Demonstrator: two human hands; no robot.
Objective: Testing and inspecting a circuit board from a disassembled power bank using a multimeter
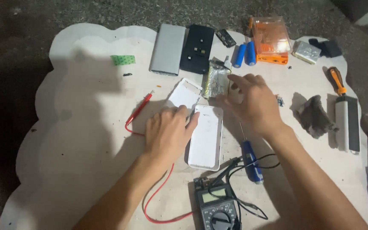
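Note:
My left hand (167, 133) lies flat on the cloud-shaped white mat (86, 127), its fingertips resting on the left edge of a white rectangular case shell (206, 138). My right hand (252, 104) hovers palm down with fingers spread, just right of a shiny foil-wrapped flat battery pack (216, 81); whether it touches the pack I cannot tell. A second white shell piece (184, 94) lies just above my left hand. A blue-handled screwdriver (252, 162) lies under my right wrist.
A multimeter (216, 206) with red lead (139, 110) and black wires sits at the front. Behind lie a silver power bank (168, 49), a black case (197, 47), two blue cylindrical cells (245, 54), an orange box (271, 40), an orange-handled screwdriver (336, 81) and a grey rag (314, 115).

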